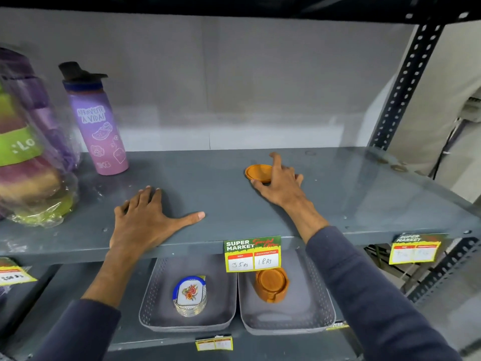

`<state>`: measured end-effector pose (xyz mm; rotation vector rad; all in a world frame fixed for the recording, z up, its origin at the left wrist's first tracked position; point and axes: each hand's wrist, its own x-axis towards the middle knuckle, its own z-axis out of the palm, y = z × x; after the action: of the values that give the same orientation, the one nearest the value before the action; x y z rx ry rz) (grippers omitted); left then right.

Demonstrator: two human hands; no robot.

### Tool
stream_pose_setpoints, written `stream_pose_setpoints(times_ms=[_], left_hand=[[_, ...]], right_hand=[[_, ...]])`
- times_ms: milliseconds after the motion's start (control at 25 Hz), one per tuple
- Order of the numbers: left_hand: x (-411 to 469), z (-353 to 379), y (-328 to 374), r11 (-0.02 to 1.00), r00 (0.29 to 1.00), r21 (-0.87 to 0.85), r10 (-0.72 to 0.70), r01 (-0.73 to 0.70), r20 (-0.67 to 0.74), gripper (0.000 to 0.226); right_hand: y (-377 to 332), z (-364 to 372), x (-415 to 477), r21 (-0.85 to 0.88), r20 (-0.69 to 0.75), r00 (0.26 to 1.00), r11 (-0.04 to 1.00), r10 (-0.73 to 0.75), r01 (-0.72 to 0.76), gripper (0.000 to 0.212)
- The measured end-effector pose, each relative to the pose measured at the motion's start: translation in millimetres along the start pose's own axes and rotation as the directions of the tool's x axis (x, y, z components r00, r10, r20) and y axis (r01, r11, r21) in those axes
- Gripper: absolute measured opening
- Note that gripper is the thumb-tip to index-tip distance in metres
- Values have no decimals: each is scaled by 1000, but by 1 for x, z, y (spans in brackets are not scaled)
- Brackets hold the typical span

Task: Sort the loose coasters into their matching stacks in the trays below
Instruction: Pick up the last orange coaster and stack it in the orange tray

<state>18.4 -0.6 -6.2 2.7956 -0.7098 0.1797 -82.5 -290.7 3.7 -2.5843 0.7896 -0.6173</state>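
A round orange coaster (257, 172) lies flat on the grey upper shelf (223, 188). My right hand (279, 182) rests over its right edge, thumb in front of it and fingers behind, touching it. My left hand (145, 220) lies flat on the shelf with fingers spread and nothing under it. On the shelf below, the left grey tray (156, 308) holds a stack of white floral coasters with a blue rim (190, 295). The right grey tray (320, 308) holds a stack of orange coasters in a holder (272, 284).
A purple water bottle (100, 126) stands at the shelf's back left, beside a plastic-wrapped bundle of purple and green items (28, 157). A price tag (252, 254) hangs from the shelf edge over the trays. A perforated steel upright (406, 82) borders the right side.
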Motion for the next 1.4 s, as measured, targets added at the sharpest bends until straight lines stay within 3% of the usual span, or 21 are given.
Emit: stream_pose_setpoints(times_ms=[160,320,400,480,600,720,800,840,880,920,960,1000,1040,1080,1160,1400], left_hand=[[-2,2,-2,1000,1000,-3,5,-5,-5,141],[-3,2,0,1000,1000,-15,-3,3,-2,141],[-4,0,0,999,1000,-37,-8,8,-5,142],[-4,-2,2,999,1000,-49,-12,12,2,143],[-3,-3,3,999,1000,-47,-16,15,-17,141],[-4,-1,2,999,1000,-40,-13,12,-27,142],[-4,-1,2,999,999,-47,-13,11,-33,141],[-4,-1,2,999,999,-49,-14,13,-37,140],[-4,-1,2,999,999,-49,-16,14,-40,141],[-5,-1,3,999,999,-46,-17,15,-40,141],[-4,-1,3,999,999,-44,-18,16,-38,141],[-4,-1,2,999,999,-44,-18,16,-37,142],[-4,-1,2,999,999,-42,-17,16,-37,142],[-3,-1,2,999,999,-39,-15,13,-38,142],[-2,-1,1,999,999,-35,-11,10,-36,141],[-2,-2,-1,1000,1000,-31,4,-5,-26,143]], right_hand=[[-7,-13,-13,125,-101,994,991,-44,56,82],[-28,-43,-50,275,-304,941,932,-150,238,81],[-47,-70,-74,251,-472,850,888,-234,384,83],[-67,-100,-101,187,-628,710,823,-319,536,84],[-86,-131,-131,94,-751,534,737,-389,670,84],[-91,-141,-139,146,-750,549,717,-370,682,82],[-90,-138,-141,343,-710,647,666,-278,662,78],[-91,-137,-144,560,-634,751,560,-184,610,75],[-91,-137,-147,808,-473,876,349,-97,475,75],[-92,-137,-151,969,-236,968,60,-85,241,79],[-92,-137,-154,976,-1,985,-214,-175,-37,82],[-91,-137,-158,878,158,944,-396,-291,-269,81],[-89,-135,-161,760,241,893,-498,-380,-417,78],[-87,-133,-163,678,284,860,-545,-424,-493,75],[-82,-129,-165,626,296,857,-592,-423,-508,72],[-26,-95,-210,670,411,876,-567,-253,-478,70]])
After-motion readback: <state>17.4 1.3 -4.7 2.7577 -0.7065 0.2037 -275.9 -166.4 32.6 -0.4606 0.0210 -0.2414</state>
